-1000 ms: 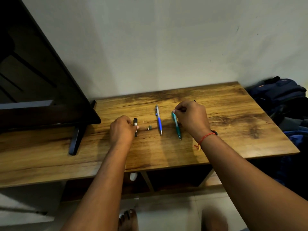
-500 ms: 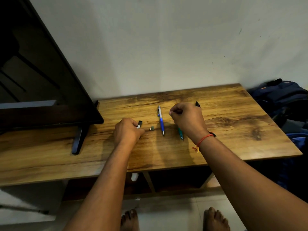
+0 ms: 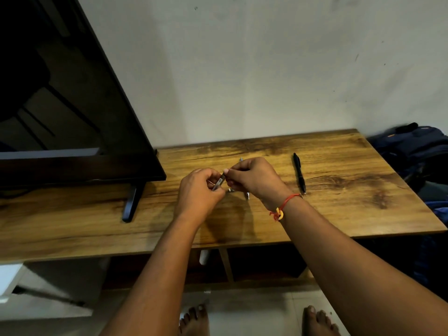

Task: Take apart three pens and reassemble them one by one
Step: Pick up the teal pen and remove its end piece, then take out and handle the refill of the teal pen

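My left hand and my right hand meet above the middle of the wooden table. The left hand grips a short dark pen part with a silvery clip, tilted upward to the right. The right hand's thumb and fingers pinch at its upper end. A small loose piece lies on the table just below the hands. The blue pen's top and its tip show behind the right hand; the rest of it is hidden. A black pen lies alone to the right. No teal pen is visible.
A large dark TV screen stands at the left, its foot on the table. Dark bags sit off the table's right edge. A white wall rises behind. My bare feet are on the floor below.
The left hand has lifted the dark pen part off the table. The right hand has moved left from the teal pen to meet it, uncovering the black pen at the right.
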